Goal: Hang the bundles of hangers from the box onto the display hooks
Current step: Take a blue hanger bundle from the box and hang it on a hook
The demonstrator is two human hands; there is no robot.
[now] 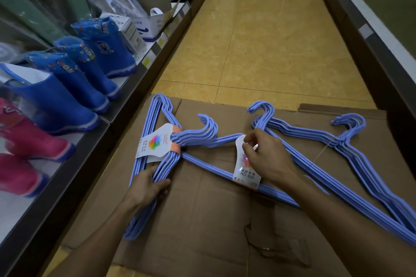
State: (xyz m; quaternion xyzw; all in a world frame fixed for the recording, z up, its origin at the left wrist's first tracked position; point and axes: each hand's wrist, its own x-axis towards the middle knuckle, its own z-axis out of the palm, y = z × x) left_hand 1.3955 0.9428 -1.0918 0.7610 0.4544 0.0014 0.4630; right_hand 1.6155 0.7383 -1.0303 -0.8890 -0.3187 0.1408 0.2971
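Note:
Three bundles of light blue hangers lie on a flattened brown cardboard box [202,220] on the floor. The left bundle [157,132] carries a white paper label with an orange band; my left hand [148,186] grips its lower bars. The middle bundle [225,168] has a white label reading "NO: 829" [246,174]; my right hand [267,157] pinches the top of that label between thumb and fingers. The right bundle [351,146] lies untouched, its hooks pointing away from me. No display hooks are in view.
A low shelf along the left holds blue rubber boots [90,58], pink boots [29,139] and a white open carton [153,18]. Yellow tiled aisle floor [270,40] runs ahead. Another dark shelf base [371,47] lines the right side.

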